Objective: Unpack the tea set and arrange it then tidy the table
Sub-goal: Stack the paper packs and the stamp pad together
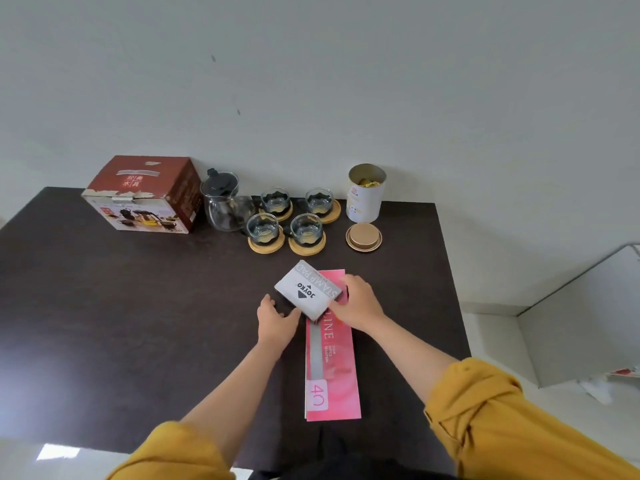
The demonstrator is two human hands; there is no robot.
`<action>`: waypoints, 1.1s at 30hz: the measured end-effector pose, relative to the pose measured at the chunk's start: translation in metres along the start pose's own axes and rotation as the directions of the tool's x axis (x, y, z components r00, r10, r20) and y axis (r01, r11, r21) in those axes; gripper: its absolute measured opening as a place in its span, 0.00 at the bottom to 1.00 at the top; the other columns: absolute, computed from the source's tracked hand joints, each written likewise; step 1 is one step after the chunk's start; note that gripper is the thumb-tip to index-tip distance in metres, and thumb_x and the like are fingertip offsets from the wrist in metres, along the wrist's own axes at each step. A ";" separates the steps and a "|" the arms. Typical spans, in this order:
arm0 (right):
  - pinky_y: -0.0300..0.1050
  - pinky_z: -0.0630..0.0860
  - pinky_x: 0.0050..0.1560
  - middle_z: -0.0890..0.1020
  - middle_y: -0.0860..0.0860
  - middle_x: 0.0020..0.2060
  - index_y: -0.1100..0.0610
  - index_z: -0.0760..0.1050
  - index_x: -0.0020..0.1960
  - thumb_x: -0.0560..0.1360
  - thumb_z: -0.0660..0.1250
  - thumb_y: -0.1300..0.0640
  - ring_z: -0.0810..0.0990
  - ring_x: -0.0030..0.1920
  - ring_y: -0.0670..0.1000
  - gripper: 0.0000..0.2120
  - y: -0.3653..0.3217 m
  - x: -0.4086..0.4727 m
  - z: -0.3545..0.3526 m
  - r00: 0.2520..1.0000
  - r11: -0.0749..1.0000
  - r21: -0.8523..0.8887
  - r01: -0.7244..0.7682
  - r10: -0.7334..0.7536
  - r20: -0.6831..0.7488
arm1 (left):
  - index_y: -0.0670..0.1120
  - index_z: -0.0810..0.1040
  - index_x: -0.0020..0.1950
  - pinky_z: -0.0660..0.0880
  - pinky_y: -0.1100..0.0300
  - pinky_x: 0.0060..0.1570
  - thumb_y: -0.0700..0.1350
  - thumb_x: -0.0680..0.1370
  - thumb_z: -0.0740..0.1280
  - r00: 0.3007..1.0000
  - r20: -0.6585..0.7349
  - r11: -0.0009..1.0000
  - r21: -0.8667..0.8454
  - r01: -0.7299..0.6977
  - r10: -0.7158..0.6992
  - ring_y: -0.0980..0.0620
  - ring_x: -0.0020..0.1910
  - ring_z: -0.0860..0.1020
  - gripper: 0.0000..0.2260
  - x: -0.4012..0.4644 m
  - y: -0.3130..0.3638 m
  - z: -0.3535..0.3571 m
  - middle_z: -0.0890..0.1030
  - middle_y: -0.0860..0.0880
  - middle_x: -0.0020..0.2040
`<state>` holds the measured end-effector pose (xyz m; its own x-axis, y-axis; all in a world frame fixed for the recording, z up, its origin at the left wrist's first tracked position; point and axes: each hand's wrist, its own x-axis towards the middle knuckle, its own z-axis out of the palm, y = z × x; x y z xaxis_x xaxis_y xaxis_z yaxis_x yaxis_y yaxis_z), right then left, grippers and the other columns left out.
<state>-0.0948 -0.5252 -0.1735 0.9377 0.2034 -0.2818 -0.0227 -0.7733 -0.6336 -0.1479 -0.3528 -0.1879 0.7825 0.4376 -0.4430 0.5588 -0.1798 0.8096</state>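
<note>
A grey stamp pad box (pixel 306 291) is tilted up over the far end of a long pink folder (pixel 332 368) in the middle of the dark table (pixel 138 306). My right hand (pixel 356 303) grips its right side. My left hand (pixel 277 318) touches its lower left edge, fingers loosely bent. At the back stand a glass teapot (pixel 225 206) with a black lid and several glass cups (pixel 265 228) on round wooden coasters. The red tea set carton (pixel 145 194) sits at the back left.
A white round tin (pixel 365 194) stands open at the back right, its gold lid (pixel 363 237) lying in front of it. The table's right edge drops to a white floor and a low white ledge (pixel 571 323). The wall rises right behind the table.
</note>
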 end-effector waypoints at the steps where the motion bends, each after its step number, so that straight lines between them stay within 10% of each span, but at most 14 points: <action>1: 0.53 0.75 0.59 0.74 0.50 0.61 0.53 0.69 0.65 0.72 0.70 0.49 0.71 0.63 0.52 0.24 -0.002 0.001 0.002 0.999 0.999 0.002 0.035 -0.035 0.020 | 0.41 0.54 0.76 0.70 0.54 0.63 0.43 0.73 0.71 1.000 0.003 1.000 -0.002 -0.006 0.006 0.47 0.65 0.72 0.37 0.006 0.002 0.002 0.63 0.44 0.74; 7: 0.49 0.77 0.50 0.78 0.43 0.38 0.52 0.73 0.59 0.76 0.66 0.45 0.79 0.44 0.47 0.16 0.006 0.000 0.012 0.997 0.998 -0.002 0.066 -0.066 -0.034 | 0.44 0.61 0.74 0.76 0.57 0.51 0.36 0.75 0.66 0.992 0.100 0.997 0.013 -0.077 0.075 0.52 0.56 0.74 0.28 0.016 0.017 0.013 0.72 0.50 0.64; 22: 0.42 0.78 0.48 0.73 0.51 0.59 0.56 0.72 0.65 0.72 0.68 0.61 0.78 0.54 0.50 0.21 0.012 0.017 0.017 0.963 0.907 0.361 -0.216 0.258 -0.073 | 0.47 0.73 0.64 0.78 0.49 0.53 0.41 0.70 0.75 0.985 0.135 0.971 0.197 -0.136 0.111 0.51 0.54 0.79 0.24 0.025 0.023 0.032 0.79 0.48 0.59; 33: 0.40 0.72 0.30 0.83 0.52 0.44 0.58 0.79 0.48 0.70 0.66 0.62 0.82 0.41 0.50 0.08 -0.007 0.029 0.009 0.891 0.811 0.384 -0.440 0.449 0.073 | 0.44 0.80 0.45 0.76 0.59 0.36 0.42 0.69 0.72 0.991 0.123 0.956 0.292 0.007 -0.045 0.51 0.41 0.80 0.07 0.028 0.033 0.033 0.82 0.48 0.44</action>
<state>-0.0706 -0.5080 -0.1838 0.7997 -0.1221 -0.5878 -0.5645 -0.4862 -0.6670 -0.0987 -0.3753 -0.1863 0.7846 0.3333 -0.5229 0.6201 -0.4260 0.6588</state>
